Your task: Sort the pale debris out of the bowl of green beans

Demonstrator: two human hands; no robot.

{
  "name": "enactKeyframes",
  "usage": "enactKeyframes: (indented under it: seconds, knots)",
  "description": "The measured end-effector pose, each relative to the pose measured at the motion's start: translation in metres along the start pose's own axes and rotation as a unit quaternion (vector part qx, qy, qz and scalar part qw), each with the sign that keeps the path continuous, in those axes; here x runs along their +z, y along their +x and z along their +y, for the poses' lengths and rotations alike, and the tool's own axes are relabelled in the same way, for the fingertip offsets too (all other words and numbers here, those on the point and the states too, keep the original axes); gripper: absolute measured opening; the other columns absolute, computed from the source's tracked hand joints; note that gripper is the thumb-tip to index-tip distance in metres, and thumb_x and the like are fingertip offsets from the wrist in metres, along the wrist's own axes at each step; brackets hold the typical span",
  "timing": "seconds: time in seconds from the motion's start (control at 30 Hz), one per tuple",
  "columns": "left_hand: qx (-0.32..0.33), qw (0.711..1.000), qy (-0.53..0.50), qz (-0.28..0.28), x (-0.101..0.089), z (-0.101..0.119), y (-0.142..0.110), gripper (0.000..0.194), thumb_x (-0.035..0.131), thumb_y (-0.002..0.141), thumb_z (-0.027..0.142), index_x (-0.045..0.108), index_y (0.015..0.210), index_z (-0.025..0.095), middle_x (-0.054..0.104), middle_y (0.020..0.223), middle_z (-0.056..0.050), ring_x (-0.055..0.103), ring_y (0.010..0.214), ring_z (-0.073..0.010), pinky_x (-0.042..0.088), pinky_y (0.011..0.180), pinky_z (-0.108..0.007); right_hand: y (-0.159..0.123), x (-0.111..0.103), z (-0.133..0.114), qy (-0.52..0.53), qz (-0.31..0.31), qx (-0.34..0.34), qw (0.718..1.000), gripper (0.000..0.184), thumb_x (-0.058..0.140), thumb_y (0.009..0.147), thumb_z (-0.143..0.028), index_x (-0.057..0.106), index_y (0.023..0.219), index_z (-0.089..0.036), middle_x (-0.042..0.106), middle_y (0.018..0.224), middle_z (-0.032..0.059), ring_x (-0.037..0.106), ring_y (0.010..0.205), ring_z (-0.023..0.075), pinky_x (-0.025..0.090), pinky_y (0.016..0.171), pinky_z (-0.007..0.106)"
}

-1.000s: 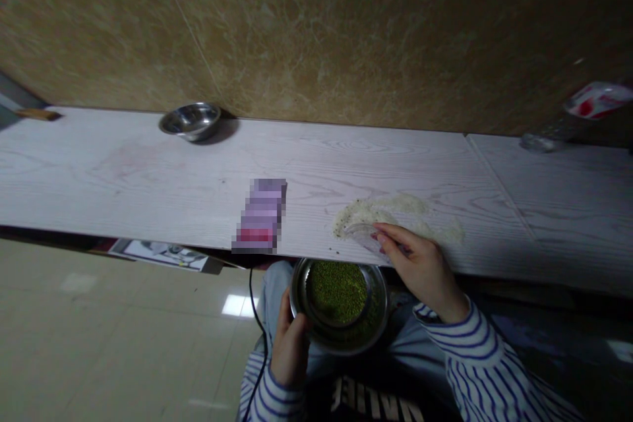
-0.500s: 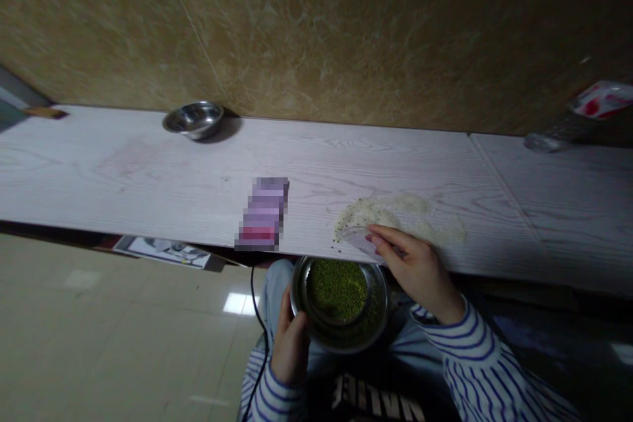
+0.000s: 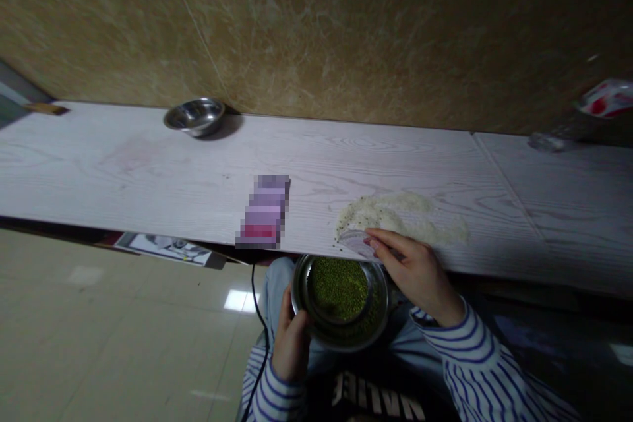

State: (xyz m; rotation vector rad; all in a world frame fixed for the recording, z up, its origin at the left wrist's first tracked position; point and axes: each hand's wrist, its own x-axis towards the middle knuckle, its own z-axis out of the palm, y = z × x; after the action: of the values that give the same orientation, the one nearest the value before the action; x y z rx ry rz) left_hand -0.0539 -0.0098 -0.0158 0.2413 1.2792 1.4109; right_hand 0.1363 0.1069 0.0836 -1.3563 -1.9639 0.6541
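My left hand (image 3: 291,341) grips the rim of a steel bowl (image 3: 380,323) in my lap, just below the table edge. Inside it lie green mung beans (image 3: 341,287). On the table, a spread of white grains (image 3: 408,203) that look like rice has small dark beans mixed in at its left end. My right hand (image 3: 415,270) pinches a thin, see-through piece with a curved edge (image 3: 356,242), perhaps plastic, at the front of the grains. Its exact kind cannot be made out.
A pale wood-grain table (image 3: 306,151) runs along a marbled wall. A small steel bowl (image 3: 195,119) stands at the back left. A blurred-out phone-shaped item (image 3: 264,211) lies near the front edge. A clear bottle (image 3: 568,132) is at the right; a black cable (image 3: 266,336) hangs in front.
My right hand and the see-through piece have shifted very slightly left and down towards the table's front edge. My left hand keeps its hold on the bowl.
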Motion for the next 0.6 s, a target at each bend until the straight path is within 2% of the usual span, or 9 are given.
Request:
enactKeyframes:
  seconds: [0.33,0.6]
  knots:
    - [-0.002,1.000,0.001,0.018,0.0055,0.0062,-0.0024,0.058,0.070,0.066,0.024,0.064,0.123,0.029,0.067,0.130,-0.004,0.051,0.131,-0.0337,0.038,0.110,-0.048,0.0010,0.0002,-0.0005,0.001,0.013,0.016,1.000,0.027,0.055,0.092,-0.024,0.075,0.111,-0.021,0.079,0.101,0.0069,0.076,0.085,0.0207,0.064,0.079,0.033]
    - [0.003,1.000,-0.005,0.004,0.0068,0.0052,-0.0014,0.055,0.069,0.066,0.021,0.066,0.119,0.032,0.067,0.127,-0.001,0.049,0.133,-0.0306,0.035,0.113,-0.044,-0.0037,-0.0023,0.0001,0.006,-0.018,0.007,1.000,0.026,0.056,0.093,-0.024,0.075,0.109,-0.021,0.079,0.104,0.0061,0.076,0.087,0.0200,0.063,0.080,0.033]
